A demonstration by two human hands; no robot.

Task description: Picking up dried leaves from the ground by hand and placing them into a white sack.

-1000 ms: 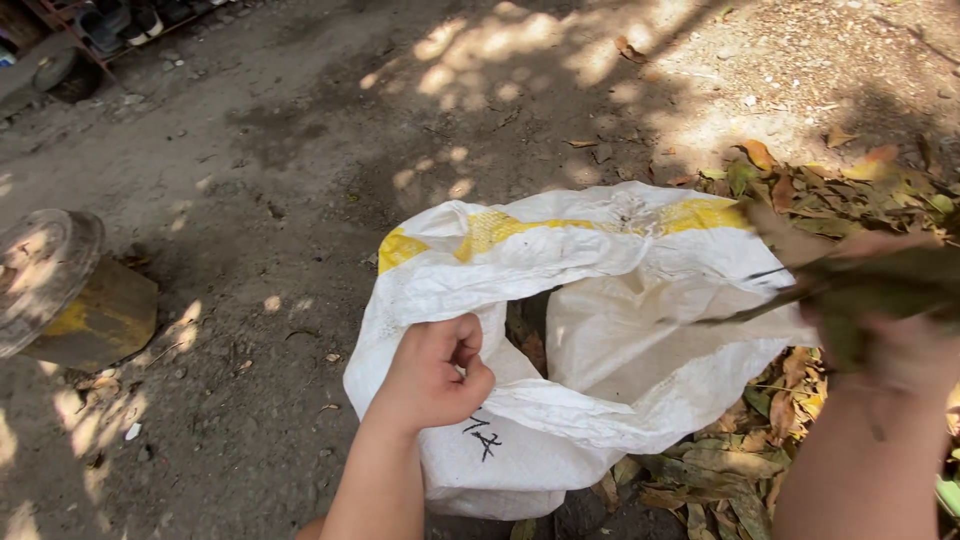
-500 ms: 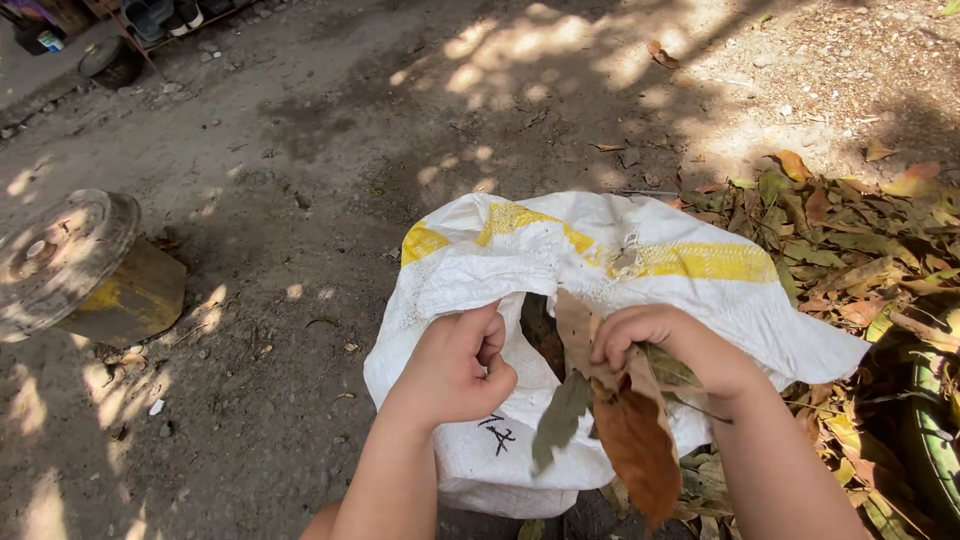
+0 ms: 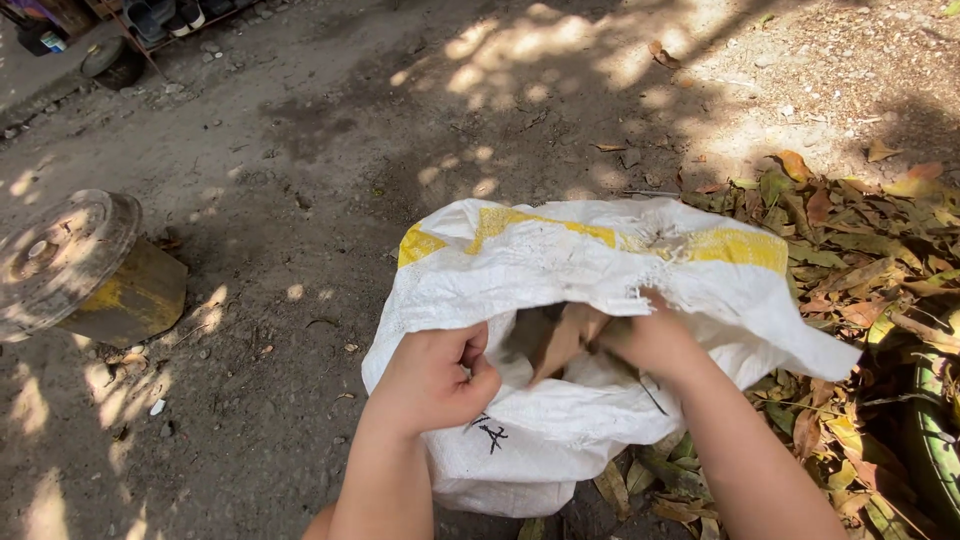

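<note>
Left hand [image 3: 432, 380] fisted tight on near rim of white sack [image 3: 560, 440], holding mouth open. Right hand [image 3: 650, 340] pushed into sack mouth, closed around bunch of dry brown leaves [image 3: 560, 335]; fingertips partly hidden by sack edge. Hands near each other, not touching. Sack sitting on dirt ground [image 3: 300, 200], yellow stripe [image 3: 510, 225] across far side, dark scribble on near side below left fist. Pile of dry leaves [image 3: 860, 250] on ground just right of sack, some poking out under it. Round metal lid on yellowish drum [image 3: 80, 270] well off to left. Green curved thing at right edge, can't tell what. Dappled sun and shade across ground.
</note>
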